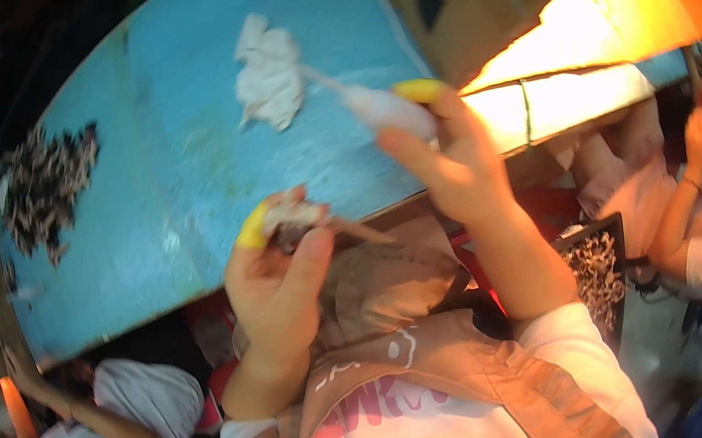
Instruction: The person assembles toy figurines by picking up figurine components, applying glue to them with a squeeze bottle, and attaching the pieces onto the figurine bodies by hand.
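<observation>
Hands both raised over the near edge of the pale blue desk [175, 165]; left hand [275, 292] closed around a small dark-and-pale piece of seafood [294, 219], held between thumb and yellow-capped forefinger; a thin brownish sliver sticks out of it toward the right, long axis roughly level.

Right hand [454, 169], also with a yellow cap on one fingertip, fingers closed on a white, blurred, elongated tool or piece [384, 111]; its long axis runs up-left toward the crumpled white cloth [270, 79] lying on the desk; kind of object cannot be told through the blur.

Key relation: held seafood piece sits down-left of the white object's tip, near but apart; left hand is the nearer to it, being the one gripping it; right hand is nearer to the cloth.

Counts: one cloth; one heap of dark shredded scraps [48, 181] at the far left of the desk, well apart from both hands; one dark tray of similar pieces [598, 266] low at right; two other people, one at lower left and one at right, each with their own hands up, apart from the wearer's; brown apron [431, 363] over a white shirt below.
</observation>
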Demonstrator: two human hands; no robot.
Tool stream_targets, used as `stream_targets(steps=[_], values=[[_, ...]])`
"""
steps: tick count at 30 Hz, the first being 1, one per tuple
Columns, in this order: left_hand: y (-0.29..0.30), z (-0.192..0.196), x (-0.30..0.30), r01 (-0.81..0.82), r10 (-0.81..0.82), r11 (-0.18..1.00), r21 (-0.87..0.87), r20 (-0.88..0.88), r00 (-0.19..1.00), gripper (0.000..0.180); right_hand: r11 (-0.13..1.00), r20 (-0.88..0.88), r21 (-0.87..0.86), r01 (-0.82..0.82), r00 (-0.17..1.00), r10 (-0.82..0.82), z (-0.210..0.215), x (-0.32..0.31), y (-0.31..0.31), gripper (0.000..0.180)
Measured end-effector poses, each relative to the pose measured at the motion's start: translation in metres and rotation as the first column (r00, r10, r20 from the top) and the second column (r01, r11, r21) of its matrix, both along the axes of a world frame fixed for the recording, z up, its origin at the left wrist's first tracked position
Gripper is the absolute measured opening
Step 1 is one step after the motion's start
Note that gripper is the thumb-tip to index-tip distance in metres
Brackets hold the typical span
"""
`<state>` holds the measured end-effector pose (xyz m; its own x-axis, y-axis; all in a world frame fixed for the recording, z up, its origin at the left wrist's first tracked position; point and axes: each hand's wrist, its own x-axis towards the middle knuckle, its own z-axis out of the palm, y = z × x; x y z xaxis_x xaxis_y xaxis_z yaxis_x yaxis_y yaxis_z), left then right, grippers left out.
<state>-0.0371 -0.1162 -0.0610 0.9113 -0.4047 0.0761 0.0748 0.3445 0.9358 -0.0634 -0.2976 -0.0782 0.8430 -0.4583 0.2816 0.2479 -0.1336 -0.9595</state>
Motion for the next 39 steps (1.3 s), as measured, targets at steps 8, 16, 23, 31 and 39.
stream_targets(steps=[8, 16, 23, 31, 39], values=[[-0.007, 0.005, 0.001, 0.004, -0.004, 0.999, 0.036, 0.015, 1.000, 0.036, 0.752, 0.114, -0.612, 0.245, 0.968, -0.223, -0.004, 0.022, -0.005, 0.033], [-0.009, 0.009, 0.005, 0.092, -0.092, 0.996, -0.008, -0.125, 0.988, 0.032, 0.540, 0.422, -0.536, 0.648, 0.760, -0.493, 0.023, 0.007, -0.094, 0.014], [-0.009, 0.011, -0.007, 0.219, -0.221, 0.975, -0.035, -0.092, 0.971, 0.034, 0.337, -0.129, -0.921, 0.195, 0.663, -0.737, -0.028, 0.050, -0.177, 0.028], [-0.008, 0.018, -0.012, 0.236, -0.237, 0.971, -0.023, -0.153, 0.959, 0.032, 0.890, 0.214, -0.278, 0.361, 0.927, -0.309, 0.034, -0.028, -0.064, 0.014], [-0.021, -0.005, -0.001, 0.244, -0.268, 0.959, -0.141, -0.182, 0.946, 0.026, 0.847, 0.205, -0.466, 0.256, 0.962, -0.178, -0.003, -0.014, -0.002, 0.015]])
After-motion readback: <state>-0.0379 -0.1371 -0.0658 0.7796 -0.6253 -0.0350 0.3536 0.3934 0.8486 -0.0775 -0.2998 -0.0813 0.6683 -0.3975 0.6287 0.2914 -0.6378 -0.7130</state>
